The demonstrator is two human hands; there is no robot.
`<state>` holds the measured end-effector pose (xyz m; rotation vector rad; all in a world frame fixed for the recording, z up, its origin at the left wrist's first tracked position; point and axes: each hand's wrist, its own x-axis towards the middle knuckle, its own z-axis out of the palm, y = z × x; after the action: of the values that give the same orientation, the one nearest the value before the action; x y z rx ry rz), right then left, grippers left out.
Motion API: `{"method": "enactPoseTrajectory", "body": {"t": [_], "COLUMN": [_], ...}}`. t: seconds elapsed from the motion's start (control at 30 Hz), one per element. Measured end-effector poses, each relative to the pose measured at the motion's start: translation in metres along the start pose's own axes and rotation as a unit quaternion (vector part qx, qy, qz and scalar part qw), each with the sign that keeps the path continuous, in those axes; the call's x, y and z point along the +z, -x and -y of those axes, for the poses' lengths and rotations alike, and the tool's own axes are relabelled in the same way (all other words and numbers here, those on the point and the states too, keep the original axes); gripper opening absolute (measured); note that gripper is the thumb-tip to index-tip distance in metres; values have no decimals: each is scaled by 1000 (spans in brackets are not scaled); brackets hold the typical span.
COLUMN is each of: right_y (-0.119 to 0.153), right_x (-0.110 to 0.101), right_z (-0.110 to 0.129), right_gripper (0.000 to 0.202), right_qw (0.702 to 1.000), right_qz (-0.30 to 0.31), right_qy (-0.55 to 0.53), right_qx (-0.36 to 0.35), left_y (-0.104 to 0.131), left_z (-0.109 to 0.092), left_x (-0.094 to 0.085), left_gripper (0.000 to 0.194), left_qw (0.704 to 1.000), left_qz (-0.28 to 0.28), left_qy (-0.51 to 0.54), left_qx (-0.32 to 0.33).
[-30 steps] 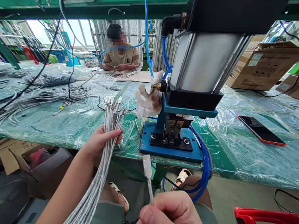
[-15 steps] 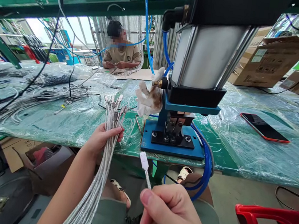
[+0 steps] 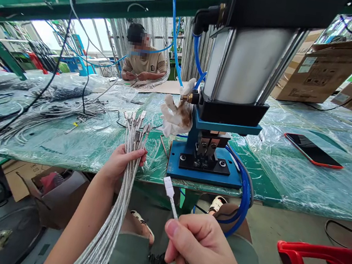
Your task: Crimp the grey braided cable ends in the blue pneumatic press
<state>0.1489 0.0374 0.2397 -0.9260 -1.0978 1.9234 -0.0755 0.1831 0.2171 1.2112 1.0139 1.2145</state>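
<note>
My left hand [image 3: 128, 160] is closed around a bundle of silvery braided cables [image 3: 126, 186], whose flat metal connector ends fan out above the fingers. The bundle hangs down past my left forearm. Between thumb and curled fingers, my right hand [image 3: 202, 248] pinches a single cable [image 3: 173, 209], and its flat, pale USB-type connector [image 3: 168, 187] points up and left. That connector is held in front of the bench edge, apart from the pneumatic press [image 3: 207, 153] with its blue base, black clamp and silver cylinder.
A stained white cloth [image 3: 178, 113] hangs at the press's left side. Blue air hoses [image 3: 243, 188] loop down at its right. Further right lie a phone [image 3: 312, 151] and cardboard boxes [image 3: 319, 75]. More cables [image 3: 34, 122] cover the left bench; a co-worker [image 3: 146, 65] sits opposite.
The connector in my right hand has tipped and shifted very slightly left. My left hand and its bundle look almost still; the view has shifted a little.
</note>
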Motion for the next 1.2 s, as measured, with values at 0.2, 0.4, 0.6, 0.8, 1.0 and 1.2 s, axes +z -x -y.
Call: {"method": "enactPoseTrajectory", "body": {"t": [0.2,0.4,0.6,0.8,1.0,1.2], "right_y": [-2,-5,-6,-8,-7,-3], "right_x": [-2,-2,-1,-2,-2,-6], "right_z": [-1,-1,-3,-4,-2,-7], "right_gripper": [56,55,54,54,46,39], "right_qw": [998,994,992,989,976,944], "right_qz": [19,17,30,21,34,97], "right_qy": [-51,-102,-117,-146,-214,-310], "right_qx": [26,26,31,31,2,-53], "left_y": [-2,-3,-3,-3,-3,0], "left_z": [1,3,1,3,4,1], "left_x": [-2,-2,-2,-3,-4,-2], "left_gripper": [20,22,23,23,23,23], "left_qw": [1000,1000,1000,1000,1000,1000], "left_qz": [9,4,1,7,12,8], "left_qy": [-2,15,12,12,5,1], "left_qx": [12,1,-12,-3,5,-2]}}
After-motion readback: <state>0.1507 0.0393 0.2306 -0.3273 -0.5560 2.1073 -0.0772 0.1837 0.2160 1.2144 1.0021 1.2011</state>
